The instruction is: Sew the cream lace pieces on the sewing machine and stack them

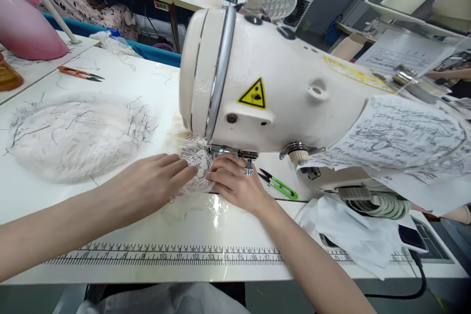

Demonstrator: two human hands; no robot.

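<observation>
A piece of cream lace fabric [196,156] lies under the head of a white sewing machine [279,78]. My left hand [160,179] grips the lace at its left side, fingers together and bent over it, the thumb mostly hidden. Close to the presser foot area, my right hand [237,184] pinches the lace's right edge with curled fingers. The needle and the exact seam are hidden behind the machine head and my fingers. Just right of my right hand lie green thread snips [279,185].
A heap of pale lace [77,137] with dark loose threads lies at left, below orange snips [81,74]. A printed ruler [165,256] runs along the front edge. White cloth [349,233] and a cable coil [382,206] sit right. Another person [88,5] sits beyond.
</observation>
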